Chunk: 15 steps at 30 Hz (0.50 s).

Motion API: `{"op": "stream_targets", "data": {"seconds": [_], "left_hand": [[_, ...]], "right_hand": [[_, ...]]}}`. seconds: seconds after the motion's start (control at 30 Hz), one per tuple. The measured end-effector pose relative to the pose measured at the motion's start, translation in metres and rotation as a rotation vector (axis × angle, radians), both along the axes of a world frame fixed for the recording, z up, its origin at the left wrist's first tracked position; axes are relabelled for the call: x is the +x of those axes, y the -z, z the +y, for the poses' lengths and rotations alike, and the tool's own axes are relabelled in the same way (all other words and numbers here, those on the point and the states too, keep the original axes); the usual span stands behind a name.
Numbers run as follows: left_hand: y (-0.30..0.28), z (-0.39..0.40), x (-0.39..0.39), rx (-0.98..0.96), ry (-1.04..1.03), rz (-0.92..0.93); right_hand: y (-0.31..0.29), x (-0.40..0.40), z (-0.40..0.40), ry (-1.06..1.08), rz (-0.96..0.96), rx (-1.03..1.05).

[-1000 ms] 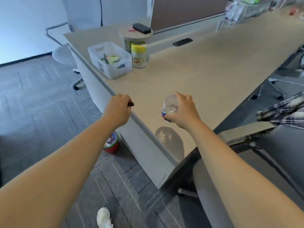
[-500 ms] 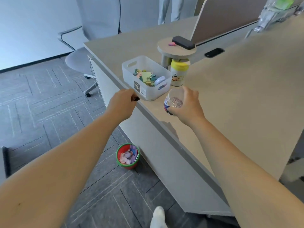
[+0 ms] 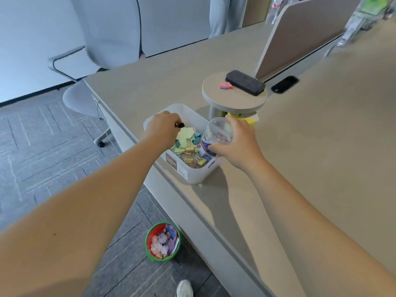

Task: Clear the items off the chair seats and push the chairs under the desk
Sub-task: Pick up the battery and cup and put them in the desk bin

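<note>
My left hand (image 3: pixel 164 127) hovers over a white plastic bin (image 3: pixel 194 177) on the desk (image 3: pixel 310 159) and pinches a small dark clip (image 3: pixel 180 125) in its fingertips. The bin holds several coloured binder clips and sticky notes. My right hand (image 3: pixel 236 144) grips a clear plastic jar (image 3: pixel 216 136) with a blue label, held at the bin's right rim. A grey office chair (image 3: pixel 90 91) stands at the desk's far left end, its seat partly under the desk.
A round grey stand (image 3: pixel 234 97) carries a black case (image 3: pixel 245 82) and a pink item; a yellow-lidded container (image 3: pixel 246 120) sits beneath it. A red-and-green bucket (image 3: pixel 162 242) of crumpled paper stands on the floor by the desk. A person's legs (image 3: pixel 222 16) show beyond the desk.
I have moved along the desk toward the bin. Both hands travelled forward; the left now hangs over the bin with the clip, the right has brought the jar to its rim.
</note>
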<state>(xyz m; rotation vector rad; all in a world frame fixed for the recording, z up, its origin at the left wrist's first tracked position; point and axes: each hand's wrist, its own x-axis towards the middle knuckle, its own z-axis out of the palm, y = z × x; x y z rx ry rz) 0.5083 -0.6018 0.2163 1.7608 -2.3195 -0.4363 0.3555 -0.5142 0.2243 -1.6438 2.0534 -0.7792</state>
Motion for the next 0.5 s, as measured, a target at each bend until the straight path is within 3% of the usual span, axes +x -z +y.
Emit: {"op": "stream_targets", "data": {"seconds": [0.17, 0.5], "left_hand": [[0.016, -0.031, -0.001, 0.065, -0.009, -0.047], [0.009, -0.041, 0.053, 0.090, -0.046, 0.087]], "right_hand": [[0.013, 0.005, -0.032, -0.035, 0.024, 0.041], [0.038, 0.049, -0.094, -0.190, 0.196, 0.212]]}}
